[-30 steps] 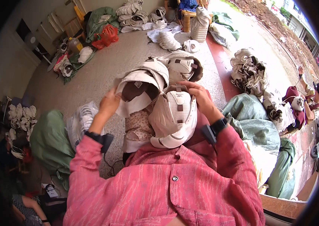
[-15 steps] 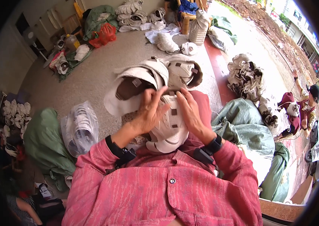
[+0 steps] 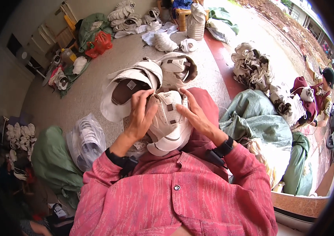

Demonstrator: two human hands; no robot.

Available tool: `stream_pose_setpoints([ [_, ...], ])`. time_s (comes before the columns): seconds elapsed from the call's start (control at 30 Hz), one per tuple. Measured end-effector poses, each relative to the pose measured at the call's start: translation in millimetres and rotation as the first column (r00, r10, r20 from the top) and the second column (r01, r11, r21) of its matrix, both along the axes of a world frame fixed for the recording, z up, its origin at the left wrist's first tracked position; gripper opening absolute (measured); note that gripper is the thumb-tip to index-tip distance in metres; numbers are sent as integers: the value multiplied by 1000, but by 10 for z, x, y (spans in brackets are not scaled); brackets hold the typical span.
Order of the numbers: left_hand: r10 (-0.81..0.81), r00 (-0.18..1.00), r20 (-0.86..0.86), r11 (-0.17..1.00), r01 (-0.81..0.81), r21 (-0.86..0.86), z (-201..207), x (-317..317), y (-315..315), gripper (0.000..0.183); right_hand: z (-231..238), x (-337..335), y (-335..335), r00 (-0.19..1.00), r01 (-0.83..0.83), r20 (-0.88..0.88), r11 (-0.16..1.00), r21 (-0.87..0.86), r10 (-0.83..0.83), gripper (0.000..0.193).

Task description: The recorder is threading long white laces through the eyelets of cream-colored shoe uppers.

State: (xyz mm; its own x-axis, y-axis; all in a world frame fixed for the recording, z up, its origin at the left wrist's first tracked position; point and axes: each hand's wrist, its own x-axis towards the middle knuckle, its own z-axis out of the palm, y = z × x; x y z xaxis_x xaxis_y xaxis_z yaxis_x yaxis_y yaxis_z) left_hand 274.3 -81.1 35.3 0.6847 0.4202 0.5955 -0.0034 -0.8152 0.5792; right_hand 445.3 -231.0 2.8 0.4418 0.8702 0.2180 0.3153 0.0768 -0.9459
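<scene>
Head view: left hand [image 3: 139,114] and right hand [image 3: 194,114] are both gripping a white shoe upper [image 3: 169,122] on the lap, fingers pressing into its top edge. Honestly, it could be sliding off toward the concrete floor [image 3: 88,94] if either grip is loosening.

There is a single view, taken from the person's head and looking steeply down over the chest and lap. It sits close to the body: the pink shirt [image 3: 175,196] fills the lower part, with both forearms coming up from the bottom edge to the white shoe upper [image 3: 170,122] held near the middle. Beyond that the view faces forward across the concrete floor [image 3: 96,86], out to a far wall at the upper left and an open yard at the upper right. The fisheye lens bends straight edges near the rim, and a dark circular border frames the scene. No second view shares it.
</scene>
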Motion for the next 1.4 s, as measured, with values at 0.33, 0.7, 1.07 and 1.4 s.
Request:
stream_pose_setpoints([
  [0.33,-500,809,-310,848,385,-364,-110,-771,-309,34,12,-215,226,967,219,-147,973,70,-207,47],
  [0.7,-632,618,-468,755,355,-551,-457,-880,-382,49,-229,-285,-92,928,150,273,923,354,-255,58],
  [1.07,-514,781,-356,806,581,112,905,-323,-254,48,-1533,1364,-2487,645,763,183,608,-222,-742,15],
  [1.4,-287,902,-322,779,416,470,319,656,-249,32,-2001,1747,-3549,522,836,552,519,-179,-650,9],
])
